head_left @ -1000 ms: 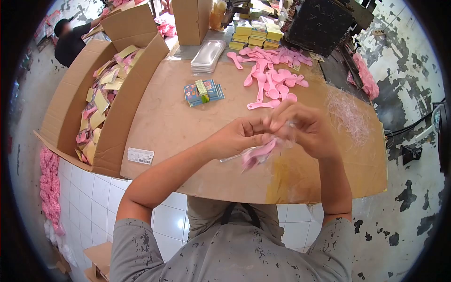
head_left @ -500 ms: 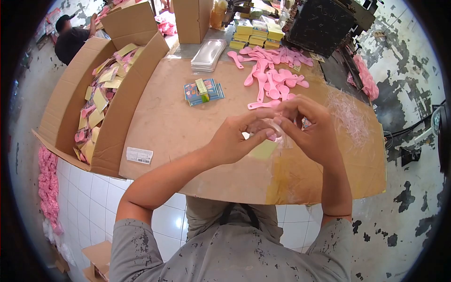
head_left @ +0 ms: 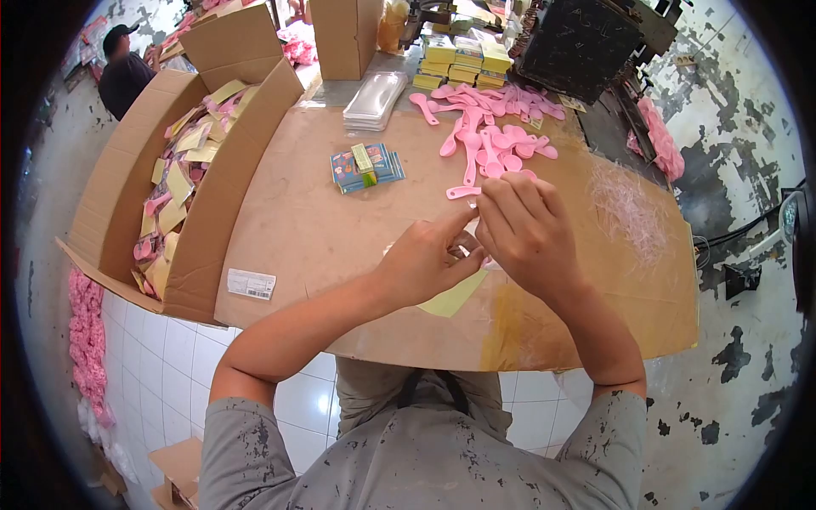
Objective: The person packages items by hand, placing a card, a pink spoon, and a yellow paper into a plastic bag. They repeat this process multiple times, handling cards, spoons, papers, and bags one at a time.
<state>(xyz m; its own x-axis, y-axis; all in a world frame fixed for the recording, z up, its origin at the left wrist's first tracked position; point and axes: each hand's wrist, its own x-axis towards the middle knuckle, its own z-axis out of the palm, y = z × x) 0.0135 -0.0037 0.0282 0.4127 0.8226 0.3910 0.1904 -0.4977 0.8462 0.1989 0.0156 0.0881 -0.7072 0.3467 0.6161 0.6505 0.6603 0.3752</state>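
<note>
My left hand (head_left: 432,262) and my right hand (head_left: 525,236) meet above the cardboard-covered table. The left fingers pinch a clear plastic packet, mostly hidden by the hands, and a pale yellow card (head_left: 452,296) shows below them. My right fingers are closed at the packet's upper edge. Beyond the hands lies a heap of pink spoons (head_left: 491,155). A banded bundle of blue cards (head_left: 365,167) lies to the left of the heap, with a stack of clear plastic sleeves (head_left: 375,100) behind it.
An open carton (head_left: 204,246) full of packets with pink spoons and yellow cards stands at the left. Stacked yellow card bundles (head_left: 463,58) and a black machine (head_left: 578,47) are at the back. Plastic strips (head_left: 631,212) lie right. A person (head_left: 125,72) is far left.
The pink item seen between my hands is now hidden, and the yellow card shows below them. My right hand has turned with its back upward and moved slightly left.
</note>
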